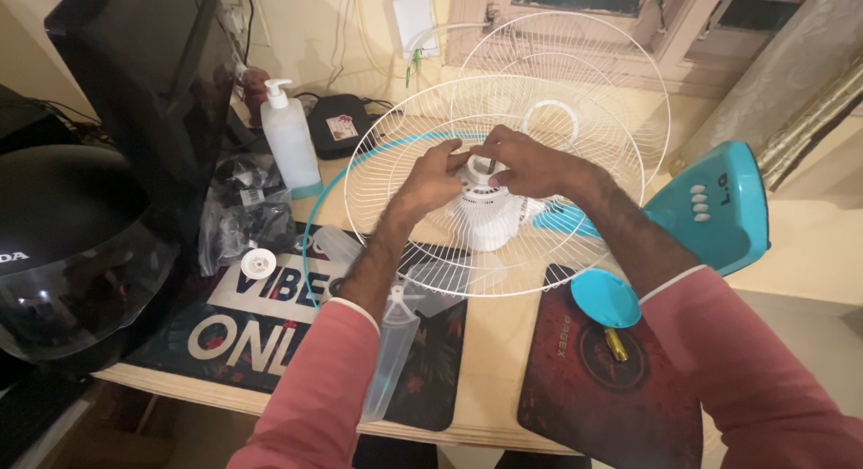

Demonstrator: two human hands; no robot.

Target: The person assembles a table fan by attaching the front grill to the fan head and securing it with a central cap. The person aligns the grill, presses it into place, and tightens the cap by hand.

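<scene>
Nearest the camera, two pink sleeves reach over the front edge of the wooden table, past a clear fan blade lying on a dark printed mat with big white lettering. Both hands meet at the white motor hub inside the white wire fan guard, toward the table's back edge: the left hand curls its fingers around the hub's top, and the right hand pinches the small part at the shaft — whether it is a nut or a cap I cannot tell. The guard looks only loosely seated, so a hard twist could likely tip it or shift the teal fan base at the right edge. A white pump bottle with a plain label stands at the back left, beside a black helmet.
</scene>
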